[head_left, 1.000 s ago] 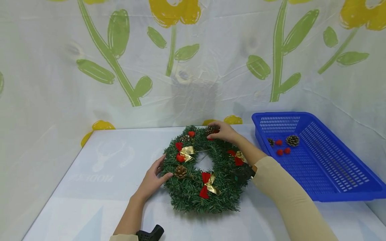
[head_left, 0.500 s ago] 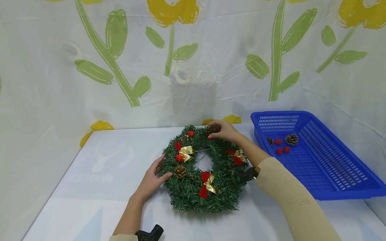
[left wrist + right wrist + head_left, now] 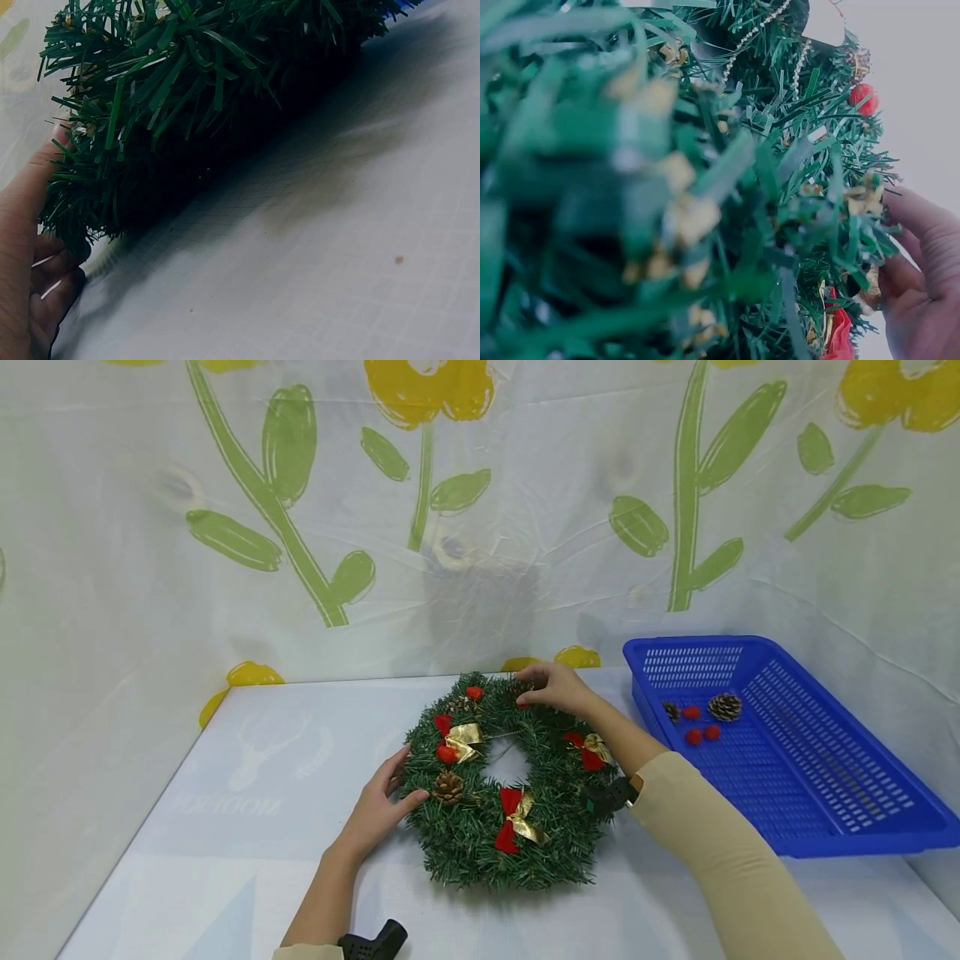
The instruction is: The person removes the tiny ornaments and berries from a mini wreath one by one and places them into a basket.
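Observation:
A green artificial wreath point(image 3: 558, 852) lies on the white table, trimmed with red-and-gold bows, red berries and pine cones. My left hand point(image 3: 372, 812) holds its left edge, thumb on top beside a brown pine cone point(image 3: 448, 787); in the left wrist view the fingers point(image 3: 60, 285) curl low around the outer side. At the far edge, my right hand point(image 3: 558, 687) pinches a dark pine cone point(image 3: 519, 688) against the greenery, partly hidden by the fingers. A red-and-gold bow point(image 3: 510, 820) sits at the front. Close-up greenery fills most of the right wrist view, with a red berry point(image 3: 864, 98).
To the right stands a blue plastic basket point(image 3: 817, 777) holding a pine cone point(image 3: 724, 707), part of another, and several red berries point(image 3: 693, 737). A flower-print curtain point(image 3: 555, 527) hangs behind the table point(image 3: 217, 777).
Both hands stay at the same places on the wreath. The right fingers shift only very slightly at the pine cone, and the view moves a little.

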Motion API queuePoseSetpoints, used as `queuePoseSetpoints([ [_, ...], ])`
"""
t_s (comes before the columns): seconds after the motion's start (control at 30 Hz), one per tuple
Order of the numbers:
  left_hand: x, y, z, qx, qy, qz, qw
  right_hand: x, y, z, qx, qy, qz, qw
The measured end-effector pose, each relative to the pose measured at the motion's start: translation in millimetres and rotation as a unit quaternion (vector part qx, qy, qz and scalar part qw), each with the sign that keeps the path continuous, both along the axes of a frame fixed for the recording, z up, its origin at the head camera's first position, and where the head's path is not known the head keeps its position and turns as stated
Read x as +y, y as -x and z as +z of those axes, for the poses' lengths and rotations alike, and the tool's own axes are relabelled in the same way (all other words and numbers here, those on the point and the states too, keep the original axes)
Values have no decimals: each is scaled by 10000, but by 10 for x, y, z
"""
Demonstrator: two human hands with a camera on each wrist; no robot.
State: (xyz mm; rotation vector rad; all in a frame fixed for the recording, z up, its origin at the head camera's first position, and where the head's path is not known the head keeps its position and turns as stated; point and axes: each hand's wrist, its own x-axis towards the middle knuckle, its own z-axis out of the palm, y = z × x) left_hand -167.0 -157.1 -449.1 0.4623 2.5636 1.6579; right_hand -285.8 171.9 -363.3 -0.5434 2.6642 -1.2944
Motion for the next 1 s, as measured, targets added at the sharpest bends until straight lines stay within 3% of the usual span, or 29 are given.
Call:
queuePoseSetpoints([
  [0.13,1,-6,-2,-13,5,15,10000,201,342,-408,152,667,304,9972],
  [0.23,6,-13,3,-64,10,9,10000,251,405,-462,80,922,187,9955],
  [0.33,9,-18,10,-80,4,-5,10000,117,126,-100,-239,686,-307,9969],
  [0.43,7,-19,18,-82,17,27,10000,33,-66,158,-355,854,-481,9946],
  [0.57,-1,-18,20,-98,16,42,9999,-1,-215,371,-517,1288,-456,9893],
  [0.63,-3,-21,19,-124,2,45,9999,4,-239,416,-582,1393,-448,9875],
  [0.87,-4,-19,22,-158,-16,40,9999,147,-94,303,-449,1201,-574,9901],
  [1.0,-2,-20,37,-134,-15,34,9999,181,-75,322,-465,1201,-718,9891],
])
